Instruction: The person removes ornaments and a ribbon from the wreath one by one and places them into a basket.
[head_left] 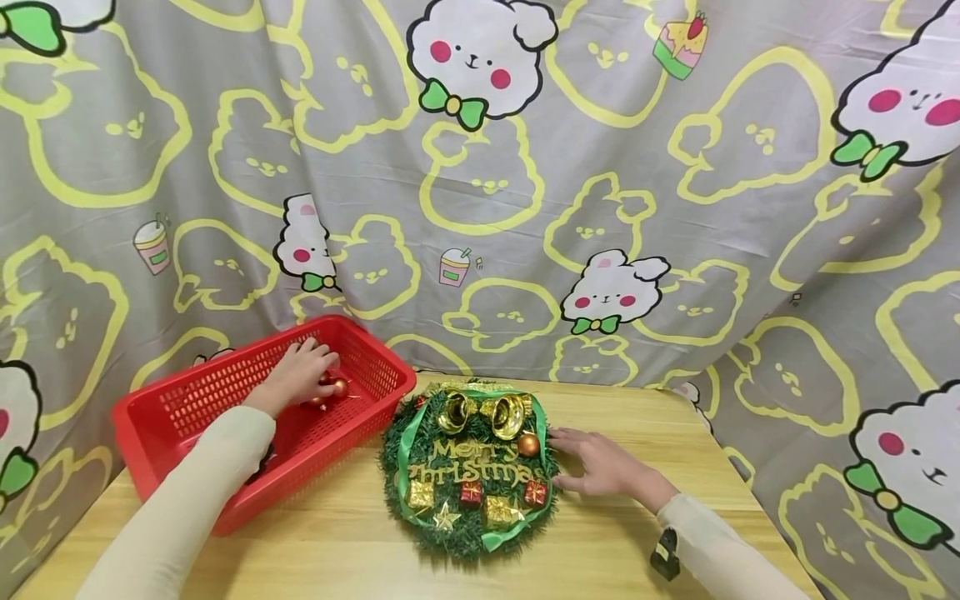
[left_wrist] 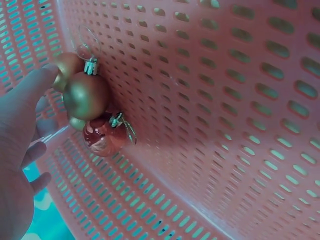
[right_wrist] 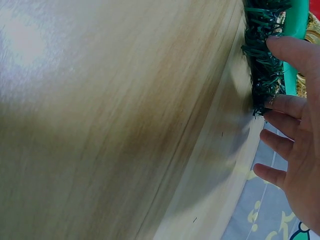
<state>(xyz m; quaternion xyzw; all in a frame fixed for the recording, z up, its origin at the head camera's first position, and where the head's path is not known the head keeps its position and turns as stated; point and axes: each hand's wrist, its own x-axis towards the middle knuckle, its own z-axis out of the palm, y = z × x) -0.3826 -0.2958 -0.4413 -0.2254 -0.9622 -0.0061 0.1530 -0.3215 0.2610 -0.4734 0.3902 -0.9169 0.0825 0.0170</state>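
Note:
My left hand (head_left: 302, 373) reaches into the red basket (head_left: 375, 354). In the left wrist view its thumb (left_wrist: 42, 80) is at a gold bauble (left_wrist: 70, 65), with the fingers spread below. Beside it lie another gold bauble (left_wrist: 87, 97) with a silver cap and a shiny red bauble (left_wrist: 102, 137). My right hand (head_left: 600, 462) rests against the right edge of the green Christmas wreath (head_left: 457, 537), fingers extended. In the right wrist view thumb and forefinger touch the tinsel (right_wrist: 262, 60). The wreath bears gold bells (head_left: 508, 415), a copper bauble (head_left: 528, 444) and gold "Merry Christmas" lettering (head_left: 472, 473).
Small gift boxes (head_left: 470, 493), a gold star (head_left: 446, 518) and a green ribbon (head_left: 407, 446) also sit on the wreath. A light wooden table (head_left: 615, 550) carries everything. Behind it hangs a grey patterned curtain (head_left: 510, 200).

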